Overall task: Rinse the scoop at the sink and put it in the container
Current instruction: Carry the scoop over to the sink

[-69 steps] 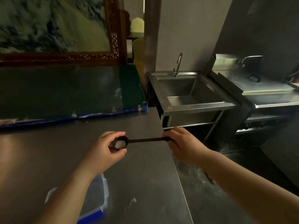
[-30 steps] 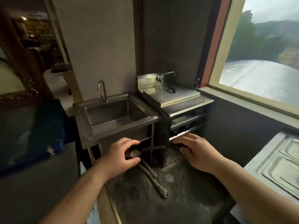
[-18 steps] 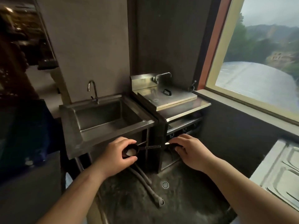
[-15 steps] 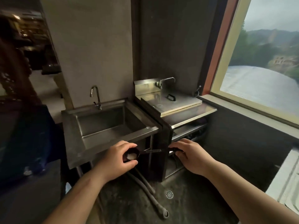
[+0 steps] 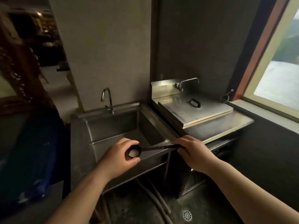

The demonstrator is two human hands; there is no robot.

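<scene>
Since half a second ago the sink has come closer and fills more of the view, and the hands, which were below its front rim, now sit level with that rim. The grip on the scoop has not changed.

The left hand is curled around the scoop's round bowl, thumb under and fingers over the top, with something white showing inside the bowl. The right hand is closed on the far end of the dark handle, pinching it between thumb and fingers. The scoop lies level between the two hands, just in front of the sink's front right corner and above its rim. The tap stands at the back of the sink, well apart from the scoop. A lidded steel unit stands just right of the sink.
</scene>
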